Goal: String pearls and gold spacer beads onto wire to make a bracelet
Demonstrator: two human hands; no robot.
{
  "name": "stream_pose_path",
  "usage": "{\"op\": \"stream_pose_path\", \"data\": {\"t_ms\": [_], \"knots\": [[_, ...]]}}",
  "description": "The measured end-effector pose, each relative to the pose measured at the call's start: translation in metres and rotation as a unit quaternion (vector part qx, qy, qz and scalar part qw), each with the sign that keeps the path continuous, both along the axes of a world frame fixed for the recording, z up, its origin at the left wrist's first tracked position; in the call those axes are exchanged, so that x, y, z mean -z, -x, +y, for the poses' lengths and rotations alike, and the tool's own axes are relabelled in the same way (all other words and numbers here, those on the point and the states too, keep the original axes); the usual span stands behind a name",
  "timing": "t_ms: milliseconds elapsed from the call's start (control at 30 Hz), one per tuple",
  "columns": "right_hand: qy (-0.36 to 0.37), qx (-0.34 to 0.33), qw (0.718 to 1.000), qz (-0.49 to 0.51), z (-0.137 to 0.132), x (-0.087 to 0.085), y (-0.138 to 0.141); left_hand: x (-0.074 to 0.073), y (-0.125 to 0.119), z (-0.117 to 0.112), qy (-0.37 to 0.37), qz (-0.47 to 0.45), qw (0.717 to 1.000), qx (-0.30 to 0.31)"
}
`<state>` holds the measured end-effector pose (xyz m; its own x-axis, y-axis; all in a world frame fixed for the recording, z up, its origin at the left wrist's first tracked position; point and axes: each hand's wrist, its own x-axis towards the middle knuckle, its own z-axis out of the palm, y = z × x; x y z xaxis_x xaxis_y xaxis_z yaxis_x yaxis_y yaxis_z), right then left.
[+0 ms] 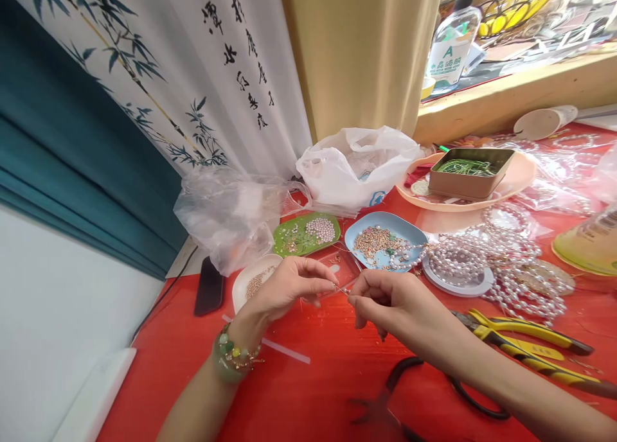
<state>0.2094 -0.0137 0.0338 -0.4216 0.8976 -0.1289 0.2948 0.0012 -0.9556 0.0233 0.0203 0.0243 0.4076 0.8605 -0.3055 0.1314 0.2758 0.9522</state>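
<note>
My left hand [284, 284] pinches one end of a thin strand [342, 290] between thumb and fingertips. The strand's other end sits in the closed fingertips of my right hand [390, 297]. Something tiny and bead-like shows on it beside the right fingertips, too small to make out. Just beyond the hands are a blue tray [380, 220] of gold and pearly beads and a green tray [294, 222] with pink and gold beads. A white dish [240, 292] of small gold beads is partly hidden behind my left hand.
On the red table [193, 378] lie yellow-black pliers [525, 345], black-handled scissors [405, 365], pearl strands [511, 262] and a phone [209, 286]. Plastic bags [357, 166], a pink tray [523, 172] carrying a tin [463, 185] of green cord, and curtains [357, 56] stand behind.
</note>
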Motion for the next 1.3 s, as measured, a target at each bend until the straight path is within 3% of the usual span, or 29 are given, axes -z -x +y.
{"op": "stream_pose_path", "data": {"t_ms": [133,233,300,367,500,700,900,1100,1200,1300], "knots": [[0.001,-0.008,1.000,0.010,0.002,0.001,-0.001,-0.010,0.005,0.002,-0.038,0.040,0.998,0.009],[0.000,-0.016,0.999,0.028,0.005,0.003,-0.002,-0.021,0.024,0.009,-0.097,0.111,0.989,-0.003],[0.005,-0.022,0.999,0.038,0.007,0.005,-0.002,-0.027,0.044,0.016,-0.144,0.224,0.964,-0.012],[0.014,-0.027,0.999,0.044,0.009,0.008,-0.003,-0.027,0.066,0.021,-0.158,0.346,0.924,0.029],[0.035,-0.026,0.998,0.055,0.010,0.009,-0.002,-0.016,0.098,0.031,-0.127,0.456,0.871,0.134],[0.046,-0.026,0.997,0.059,0.010,0.006,-0.002,0.013,0.106,0.045,-0.118,0.473,0.861,0.143],[0.049,-0.023,0.997,0.057,0.011,0.006,-0.002,0.022,0.109,0.051,-0.117,0.466,0.868,0.126],[0.035,-0.025,0.998,0.037,0.009,0.008,-0.002,0.014,0.097,0.049,-0.132,0.392,0.906,0.088],[0.026,-0.020,0.999,0.018,0.009,0.008,-0.001,0.010,0.073,0.042,-0.141,0.304,0.941,0.046],[0.019,-0.014,1.000,0.014,0.007,0.007,0.000,0.008,0.043,0.030,-0.100,0.102,0.989,-0.031]]}}
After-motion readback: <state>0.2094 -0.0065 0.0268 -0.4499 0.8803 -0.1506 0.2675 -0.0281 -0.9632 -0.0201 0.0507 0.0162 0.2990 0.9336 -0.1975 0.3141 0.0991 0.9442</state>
